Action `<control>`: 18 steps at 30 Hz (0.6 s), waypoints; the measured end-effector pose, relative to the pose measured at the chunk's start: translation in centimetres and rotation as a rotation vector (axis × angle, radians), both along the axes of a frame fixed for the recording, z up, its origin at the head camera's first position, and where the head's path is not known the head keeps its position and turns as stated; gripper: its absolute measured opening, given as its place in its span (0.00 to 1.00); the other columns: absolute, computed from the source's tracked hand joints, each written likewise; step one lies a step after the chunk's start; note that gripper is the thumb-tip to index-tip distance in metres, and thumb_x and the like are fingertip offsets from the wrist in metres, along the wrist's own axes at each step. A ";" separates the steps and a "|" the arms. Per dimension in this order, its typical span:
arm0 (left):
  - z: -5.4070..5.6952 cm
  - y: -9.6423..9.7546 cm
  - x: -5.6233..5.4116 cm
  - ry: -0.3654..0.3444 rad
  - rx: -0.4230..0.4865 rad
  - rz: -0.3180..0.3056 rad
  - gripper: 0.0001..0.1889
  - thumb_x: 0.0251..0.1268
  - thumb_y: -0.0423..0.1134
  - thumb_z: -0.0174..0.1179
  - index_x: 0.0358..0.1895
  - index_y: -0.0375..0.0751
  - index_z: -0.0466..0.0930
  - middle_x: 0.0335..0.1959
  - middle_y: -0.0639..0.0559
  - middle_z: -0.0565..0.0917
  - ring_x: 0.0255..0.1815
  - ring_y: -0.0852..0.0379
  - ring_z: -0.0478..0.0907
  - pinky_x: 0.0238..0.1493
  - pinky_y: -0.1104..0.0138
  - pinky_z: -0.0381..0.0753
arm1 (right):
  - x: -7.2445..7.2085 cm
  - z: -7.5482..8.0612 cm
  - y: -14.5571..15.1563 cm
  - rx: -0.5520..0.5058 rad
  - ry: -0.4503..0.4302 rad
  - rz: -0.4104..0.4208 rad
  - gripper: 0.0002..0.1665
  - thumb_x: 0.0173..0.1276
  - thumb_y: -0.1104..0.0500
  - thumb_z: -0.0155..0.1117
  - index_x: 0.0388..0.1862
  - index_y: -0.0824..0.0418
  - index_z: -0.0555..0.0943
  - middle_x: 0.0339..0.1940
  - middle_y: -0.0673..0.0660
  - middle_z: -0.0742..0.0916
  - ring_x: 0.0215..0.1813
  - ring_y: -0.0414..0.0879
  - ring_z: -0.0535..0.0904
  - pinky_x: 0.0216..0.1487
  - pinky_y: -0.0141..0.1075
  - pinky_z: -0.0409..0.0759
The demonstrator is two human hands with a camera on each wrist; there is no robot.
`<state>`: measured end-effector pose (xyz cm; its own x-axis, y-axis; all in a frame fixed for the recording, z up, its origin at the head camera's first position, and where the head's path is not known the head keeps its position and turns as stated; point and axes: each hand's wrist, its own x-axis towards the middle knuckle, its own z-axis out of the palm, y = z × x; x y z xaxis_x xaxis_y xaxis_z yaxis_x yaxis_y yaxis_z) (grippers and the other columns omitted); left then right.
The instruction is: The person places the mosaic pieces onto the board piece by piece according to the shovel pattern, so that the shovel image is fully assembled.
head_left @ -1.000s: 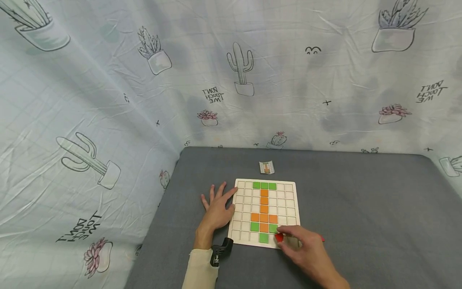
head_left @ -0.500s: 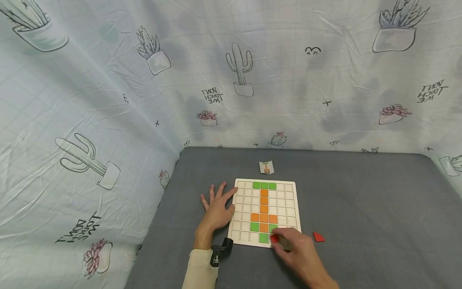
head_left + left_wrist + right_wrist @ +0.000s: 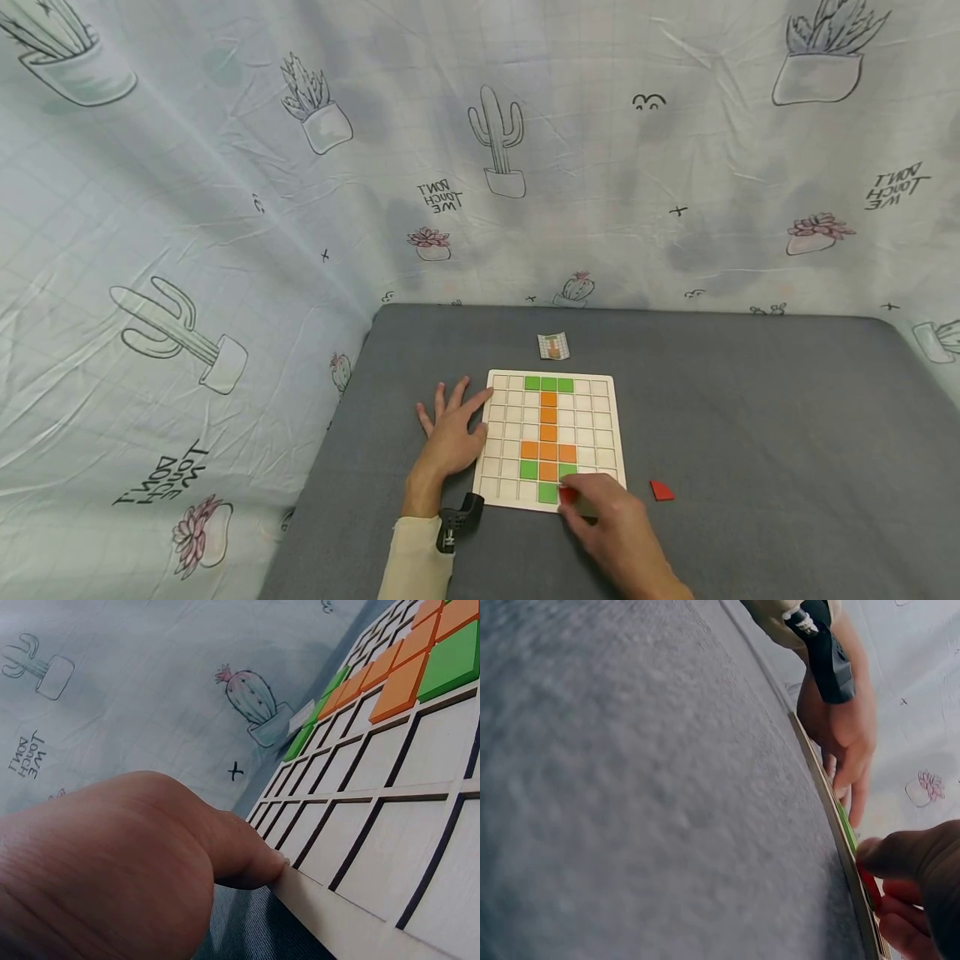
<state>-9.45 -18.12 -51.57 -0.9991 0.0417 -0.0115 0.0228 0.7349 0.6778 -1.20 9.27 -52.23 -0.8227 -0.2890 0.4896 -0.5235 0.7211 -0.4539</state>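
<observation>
A wooden grid board point(image 3: 495, 490) lies on the table, with orange tiles point(image 3: 548, 433) and green tiles point(image 3: 548, 493) set in some of its squares. My left hand point(image 3: 450, 437) has its fingers spread; its thumb and index finger touch the board's left edge. In the left wrist view a fingertip presses the board's rim point(image 3: 315, 907). Over the board's near edge, my right hand point(image 3: 611, 517) pinches a red piece point(image 3: 567, 495) between thumb and fingers, just right of the nearest green tile. Fingers cover part of that red piece and the squares around it.
Right of the board, a red piece with a curved side point(image 3: 662, 491) lies on the grey table point(image 3: 765, 433). A small patterned card point(image 3: 553, 347) lies beyond the board. Patterned fabric point(image 3: 600, 167) hangs behind and at the left.
My right hand has moved left with the red piece, from the square's right to beside the nearest green tile. The loose red piece on the table has come into fuller view. The left hand stays still.
</observation>
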 end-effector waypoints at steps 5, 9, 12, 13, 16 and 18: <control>-0.1 0.0 0.0 -0.002 -0.001 0.000 0.32 0.73 0.32 0.61 0.79 0.51 0.78 0.89 0.36 0.60 0.91 0.24 0.36 0.78 0.20 0.20 | -0.4 -0.1 0.6 -0.091 0.045 0.047 0.28 0.42 0.68 0.92 0.44 0.53 0.91 0.39 0.43 0.91 0.42 0.36 0.87 0.49 0.22 0.83; 0.0 -0.1 0.0 -0.005 0.002 -0.001 0.32 0.73 0.32 0.61 0.80 0.51 0.78 0.89 0.36 0.60 0.91 0.24 0.36 0.78 0.20 0.20 | -0.8 -0.2 1.1 -0.116 0.060 0.066 0.26 0.43 0.68 0.91 0.43 0.55 0.92 0.39 0.44 0.92 0.41 0.37 0.88 0.48 0.22 0.83; -0.1 -0.1 0.0 -0.005 0.006 -0.002 0.32 0.73 0.32 0.61 0.80 0.52 0.78 0.89 0.36 0.60 0.91 0.24 0.36 0.78 0.20 0.20 | -0.9 -0.2 1.1 -0.113 0.062 0.078 0.27 0.42 0.69 0.91 0.43 0.55 0.92 0.39 0.44 0.93 0.41 0.37 0.88 0.48 0.22 0.83; -0.1 -0.1 0.0 -0.006 0.007 -0.003 0.32 0.73 0.32 0.61 0.80 0.52 0.77 0.89 0.36 0.60 0.91 0.24 0.36 0.78 0.20 0.20 | -0.8 -0.2 1.1 -0.111 0.064 0.081 0.27 0.42 0.69 0.91 0.43 0.55 0.92 0.39 0.44 0.93 0.41 0.37 0.89 0.48 0.22 0.84; -0.1 -0.1 0.0 -0.006 0.008 -0.005 0.32 0.73 0.32 0.61 0.80 0.52 0.77 0.89 0.36 0.60 0.91 0.24 0.36 0.78 0.20 0.20 | -0.7 -0.2 0.9 -0.100 0.039 0.077 0.28 0.42 0.70 0.91 0.43 0.54 0.92 0.39 0.43 0.92 0.41 0.35 0.88 0.49 0.21 0.83; -0.1 -0.1 0.0 -0.009 0.007 -0.004 0.32 0.73 0.32 0.61 0.80 0.52 0.77 0.89 0.37 0.60 0.92 0.25 0.35 0.78 0.20 0.20 | -0.7 -0.2 0.7 -0.098 0.020 0.074 0.28 0.42 0.71 0.91 0.43 0.54 0.92 0.39 0.43 0.92 0.42 0.34 0.88 0.49 0.20 0.83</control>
